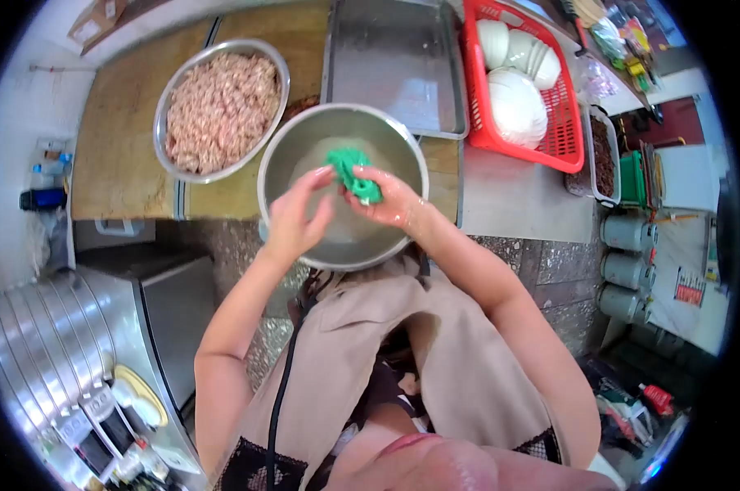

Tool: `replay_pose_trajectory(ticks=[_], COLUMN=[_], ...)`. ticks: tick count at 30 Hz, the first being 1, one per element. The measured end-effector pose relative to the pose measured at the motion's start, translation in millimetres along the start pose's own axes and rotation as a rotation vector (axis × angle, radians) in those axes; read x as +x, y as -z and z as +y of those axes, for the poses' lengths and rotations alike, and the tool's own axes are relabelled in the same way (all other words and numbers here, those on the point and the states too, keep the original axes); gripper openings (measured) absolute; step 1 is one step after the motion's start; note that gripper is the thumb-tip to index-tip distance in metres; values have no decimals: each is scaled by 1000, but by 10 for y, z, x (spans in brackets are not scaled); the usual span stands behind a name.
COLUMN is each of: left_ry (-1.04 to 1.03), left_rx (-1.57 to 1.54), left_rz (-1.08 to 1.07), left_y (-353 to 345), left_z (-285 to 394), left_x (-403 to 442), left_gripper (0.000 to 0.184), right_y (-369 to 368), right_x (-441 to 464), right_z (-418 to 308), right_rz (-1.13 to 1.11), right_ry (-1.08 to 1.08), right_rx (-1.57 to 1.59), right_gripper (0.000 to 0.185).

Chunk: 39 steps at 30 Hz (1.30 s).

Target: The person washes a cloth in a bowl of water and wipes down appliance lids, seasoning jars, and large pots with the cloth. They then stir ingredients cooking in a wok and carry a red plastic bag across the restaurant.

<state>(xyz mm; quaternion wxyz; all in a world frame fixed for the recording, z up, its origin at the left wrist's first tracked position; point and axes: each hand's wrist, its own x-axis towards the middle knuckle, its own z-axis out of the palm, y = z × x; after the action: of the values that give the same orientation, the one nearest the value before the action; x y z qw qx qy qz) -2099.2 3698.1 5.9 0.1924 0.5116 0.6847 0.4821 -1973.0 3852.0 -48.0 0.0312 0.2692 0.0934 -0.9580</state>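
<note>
A large metal basin (269,155) with cloudy liquid in its bottom stands in front of me at the table's edge. Above the liquid, my right hand (386,199) grips a crumpled green cloth (349,164), and the skin looks wet. My left hand (299,214) is over the basin's left side, its thumb and fingers apart. Its fingertips are close to the cloth's left edge; whether they touch it I cannot tell.
Left of the basin is a metal bowl of minced meat (222,110). Behind it lies a metal tray (394,65). To the right, a red basket (570,147) holds white bowls (517,106), beside a container of dark food (605,155). A steel unit (177,303) stands at lower left.
</note>
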Motion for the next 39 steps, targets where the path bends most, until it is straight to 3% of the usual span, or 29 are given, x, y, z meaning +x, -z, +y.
replay_pose_trajectory(ticks=[1, 3, 4, 7, 11, 13, 15, 16, 18, 19, 21, 22, 23, 24, 26, 27, 29, 31, 33, 34, 36, 37, 39], left_ry=[-280, -482, -492, -809, -895, -828, -838, -726, -602, -484, -342, -184, -24, -6, 259, 280, 494, 513, 793, 791, 1126, 1113, 1234], left_rx=[164, 408, 355, 296, 464, 672, 701, 754, 809, 885, 969, 959, 944, 951, 851, 855, 597, 457, 118, 121, -271, -266, -661], left_rz=[-2, -148, -168, -66, -159, -279, -326, -415, -500, -558, -613, -624, -632, -621, -376, -371, -217, -108, 60, 66, 200, 196, 183], left_y=[131, 153, 84, 57, 147, 142, 92, 64, -55, -145, -268, -325, -388, -453, -575, -647, -741, -849, -928, -954, -978, -977, -914], left_z=[-59, -29, -95, -343, -344, -389, -478, -473, -516, -563, -548, -487, -420, -339, -170, -112, -8, 73, 202, 256, 311, 219, -96], left_x=[73, 185, 197, 353, 526, 555, 598, 576, 551, 536, 500, 519, 519, 518, 495, 464, 423, 313, 241, 198, 148, 76, -60], left_gripper=[50, 57, 60, 55, 47, 40, 33, 30, 28, 32, 37, 35, 33, 33, 26, 26, 23, 20, 16, 16, 9, 9, 13], right_y=[-41, -90, -118, -283, -454, -359, -372, -396, -437, -348, -59, 21, 107, 154, 39, -10, -33, -51, -86, -98, -98, -41, 65], right_x=[-56, -120, -127, -145, -118, 62, 138, 113, 24, 79, 306, 361, 409, 415, 278, 212, 164, 115, 80, 77, 121, 186, 295], right_z=[-2, 69, 110, 47, -133, -171, -166, -155, -127, -125, -116, -139, -158, -203, -389, -472, -614, -638, -675, -656, -613, -564, -474], right_rz=[-50, -108, -154, -339, -243, -171, 28, 27, 228, 217, 113, 93, 32, -35, -105, -153, -312, -466, -679, -685, -747, -734, -726], right_ry=[-83, -150, -221, -490, -611, -608, -480, -476, -153, -156, 69, 69, 326, 599, 572, 544, 588, 640, 774, 781, 930, 943, 1174], right_rx=[110, 142, 90, -117, -348, -462, -919, -919, -1377, -1378, -1874, -1880, -2033, -2167, -2266, -2361, -2442, -2509, -2532, -2533, -2606, -2612, -2453], right_gripper=[35, 38, 38, 38, 32, 27, 26, 26, 29, 29, 33, 33, 34, 36, 37, 39, 37, 35, 30, 30, 23, 23, 16])
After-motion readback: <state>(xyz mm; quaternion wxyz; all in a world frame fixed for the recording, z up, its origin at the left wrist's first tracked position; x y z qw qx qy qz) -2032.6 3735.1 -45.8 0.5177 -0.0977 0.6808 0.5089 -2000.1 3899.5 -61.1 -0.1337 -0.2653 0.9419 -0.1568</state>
